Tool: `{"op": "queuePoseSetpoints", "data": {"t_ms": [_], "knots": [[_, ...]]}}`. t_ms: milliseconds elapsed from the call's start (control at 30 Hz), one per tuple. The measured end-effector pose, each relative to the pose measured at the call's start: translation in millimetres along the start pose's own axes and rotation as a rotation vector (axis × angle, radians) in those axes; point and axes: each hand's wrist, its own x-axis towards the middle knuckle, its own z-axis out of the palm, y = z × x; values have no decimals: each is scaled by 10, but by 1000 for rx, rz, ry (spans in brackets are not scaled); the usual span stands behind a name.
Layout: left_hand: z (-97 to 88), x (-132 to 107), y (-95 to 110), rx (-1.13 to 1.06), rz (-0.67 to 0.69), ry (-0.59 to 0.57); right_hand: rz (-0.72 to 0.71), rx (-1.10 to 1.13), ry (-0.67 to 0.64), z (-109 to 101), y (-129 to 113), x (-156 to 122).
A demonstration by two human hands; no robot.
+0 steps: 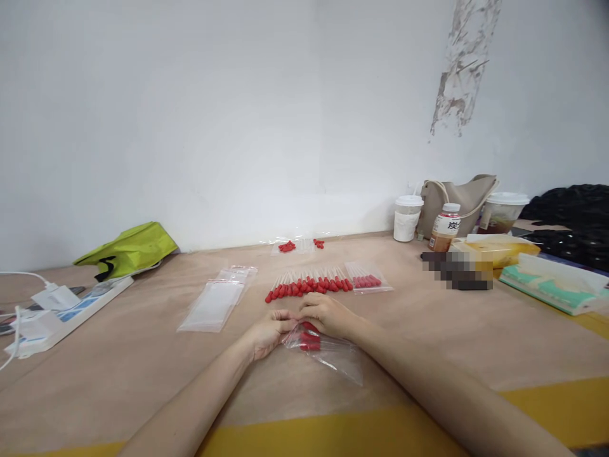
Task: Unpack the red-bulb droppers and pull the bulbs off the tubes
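Close in front of me, a clear zip bag (340, 362) lies with red-tipped pieces (310, 341) inside it. My left hand (269, 333) pinches the bag's upper left edge with thumb and fingertips. My right hand (328, 315) is closed on the same edge, its fingers meeting those of the left. Just beyond the hands stretches a row of pale sticks with red tips (309, 285). To its right is a flat zip bag (371, 285) holding several such sticks. Overlapping flat clear zip bags (207, 308) lie to the left.
Small red pieces (287, 247) sit on clear plastic near the wall. Left are a power strip (90, 308) with chargers and a yellow-green bag (128, 251). Right stand a lidded cup (407, 219), a bottle (445, 228), a beige bag (469, 197) and a tissue pack (552, 285).
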Motion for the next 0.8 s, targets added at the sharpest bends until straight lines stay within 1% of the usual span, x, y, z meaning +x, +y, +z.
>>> {"op": "queuePoseSetpoints", "data": {"t_ms": [100, 200, 300, 467, 567, 633, 700, 733, 800], "knots": [[17, -4, 11, 55, 15, 15, 1, -54, 7, 14, -11, -4], [35, 20, -15, 117, 38, 55, -15, -99, -23, 17, -16, -18], [41, 69, -61, 136, 59, 88, -46, -96, -55, 15, -10, -26], [45, 107, -88, 184, 90, 103, 14, -20, -33, -10, -9, 10], [57, 69, -70, 166, 125, 129, 48, 118, -6, -82, -26, 60], [67, 32, -57, 114, 155, 140, 106, 231, 41, -165, -34, 83], [75, 4, -50, 70, 168, 124, 209, 302, 55, -265, -30, 72], [74, -2, -51, 65, 171, 117, 278, 310, 35, -316, -24, 48], [61, 6, -62, 92, 173, 132, 413, 281, -56, -406, -9, -41]]}}
